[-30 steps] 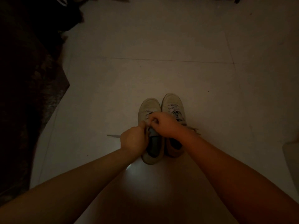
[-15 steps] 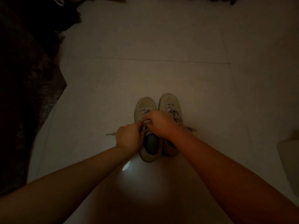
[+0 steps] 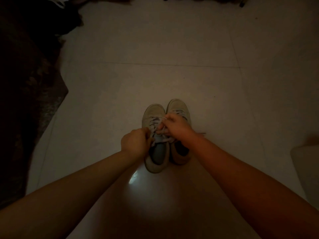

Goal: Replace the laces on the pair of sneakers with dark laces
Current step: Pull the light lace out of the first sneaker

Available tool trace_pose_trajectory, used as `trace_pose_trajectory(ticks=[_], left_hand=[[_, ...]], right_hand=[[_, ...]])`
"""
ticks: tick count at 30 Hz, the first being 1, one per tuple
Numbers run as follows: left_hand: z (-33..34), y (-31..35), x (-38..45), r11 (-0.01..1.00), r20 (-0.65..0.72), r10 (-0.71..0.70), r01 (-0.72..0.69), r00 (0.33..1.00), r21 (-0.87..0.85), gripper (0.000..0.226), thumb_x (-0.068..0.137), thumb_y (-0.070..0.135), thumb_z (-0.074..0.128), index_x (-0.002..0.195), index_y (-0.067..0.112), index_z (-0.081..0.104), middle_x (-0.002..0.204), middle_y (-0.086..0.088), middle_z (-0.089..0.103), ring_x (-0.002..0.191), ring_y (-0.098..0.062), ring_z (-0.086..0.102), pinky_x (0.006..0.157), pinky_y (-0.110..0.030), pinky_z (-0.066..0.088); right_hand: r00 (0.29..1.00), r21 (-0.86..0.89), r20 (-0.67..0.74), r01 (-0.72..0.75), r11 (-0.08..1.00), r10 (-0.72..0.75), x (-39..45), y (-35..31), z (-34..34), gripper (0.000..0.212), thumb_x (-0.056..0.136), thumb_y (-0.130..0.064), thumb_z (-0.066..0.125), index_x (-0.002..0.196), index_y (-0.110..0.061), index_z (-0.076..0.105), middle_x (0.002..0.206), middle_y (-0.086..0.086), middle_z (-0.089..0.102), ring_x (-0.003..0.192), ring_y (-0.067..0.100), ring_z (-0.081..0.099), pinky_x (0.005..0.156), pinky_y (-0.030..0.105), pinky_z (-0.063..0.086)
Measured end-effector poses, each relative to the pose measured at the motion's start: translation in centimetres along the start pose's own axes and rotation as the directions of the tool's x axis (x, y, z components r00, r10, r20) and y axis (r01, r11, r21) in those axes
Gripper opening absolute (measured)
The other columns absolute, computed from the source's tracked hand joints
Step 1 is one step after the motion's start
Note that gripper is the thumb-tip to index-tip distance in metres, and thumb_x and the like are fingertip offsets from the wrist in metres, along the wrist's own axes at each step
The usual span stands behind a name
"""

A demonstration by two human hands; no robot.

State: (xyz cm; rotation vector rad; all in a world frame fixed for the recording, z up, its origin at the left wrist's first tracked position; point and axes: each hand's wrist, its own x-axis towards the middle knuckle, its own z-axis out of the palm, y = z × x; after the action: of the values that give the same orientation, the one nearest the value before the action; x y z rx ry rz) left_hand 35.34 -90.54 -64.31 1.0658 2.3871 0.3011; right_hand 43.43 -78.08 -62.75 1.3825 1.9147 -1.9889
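Note:
Two pale sneakers stand side by side on the white tiled floor, toes pointing away from me. The left sneaker (image 3: 154,114) has pale laces (image 3: 154,120) crossing its upper. My left hand (image 3: 135,143) is curled at that shoe's left side and pinches a lace end. My right hand (image 3: 177,125) is curled over the gap between the shoes and pinches another part of the same lace. The right sneaker (image 3: 177,105) is partly hidden behind my right hand and wrist. The light is dim.
A dark rug (image 3: 25,109) covers the floor along the left. A pale object (image 3: 305,163) sits at the right edge. Dark things (image 3: 69,7) lie at the top left, and dark furniture feet (image 3: 241,4) show along the top edge.
My hands have drawn apart: the left moved toward me, the right went away from me toward the toes. The laces between them now show. The lace end on the floor at the left is gone.

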Motion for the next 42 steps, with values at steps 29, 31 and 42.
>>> trace_pose_trajectory(ticks=[29, 31, 42], left_hand=[[-0.1, -0.3, -0.2, 0.997, -0.026, -0.043, 0.041, 0.999, -0.061, 0.024, 0.090, 0.037, 0.055, 0.094, 0.017, 0.068, 0.092, -0.005, 0.067, 0.087, -0.025, 0.064, 0.062, -0.026, 0.038], [0.0, -0.4, -0.2, 0.995, -0.027, -0.054, 0.051, 0.998, -0.084, 0.023, 0.089, 0.038, 0.055, 0.092, 0.019, 0.068, 0.089, -0.004, 0.068, 0.084, -0.024, 0.064, 0.061, -0.026, 0.038], [-0.5, -0.4, -0.4, 0.994, -0.009, -0.027, 0.026, 1.000, -0.103, 0.027, 0.086, 0.039, 0.061, 0.066, 0.025, 0.051, 0.070, 0.005, 0.054, 0.076, -0.020, 0.059, 0.057, -0.025, 0.031]], right_hand=[[0.811, -0.892, 0.411, 0.453, 0.001, -0.416, -0.7, -0.7, 2.3, 0.035, 0.088, -0.015, 0.052, 0.123, -0.018, 0.057, 0.137, 0.004, 0.049, 0.136, 0.023, 0.031, 0.114, 0.041, 0.004], [0.840, -0.932, 0.342, 0.359, -0.042, -0.421, -0.4, -0.4, 2.6, 0.029, 0.085, -0.021, 0.060, 0.113, -0.018, 0.065, 0.124, 0.006, 0.058, 0.125, 0.023, 0.045, 0.115, 0.044, 0.012], [0.645, -0.900, -0.040, 0.308, 0.307, -0.763, 0.1, 0.4, 0.0, 0.012, 0.065, -0.007, 0.068, 0.076, -0.011, 0.066, 0.079, 0.007, 0.062, 0.075, 0.028, 0.061, 0.073, 0.034, 0.046]])
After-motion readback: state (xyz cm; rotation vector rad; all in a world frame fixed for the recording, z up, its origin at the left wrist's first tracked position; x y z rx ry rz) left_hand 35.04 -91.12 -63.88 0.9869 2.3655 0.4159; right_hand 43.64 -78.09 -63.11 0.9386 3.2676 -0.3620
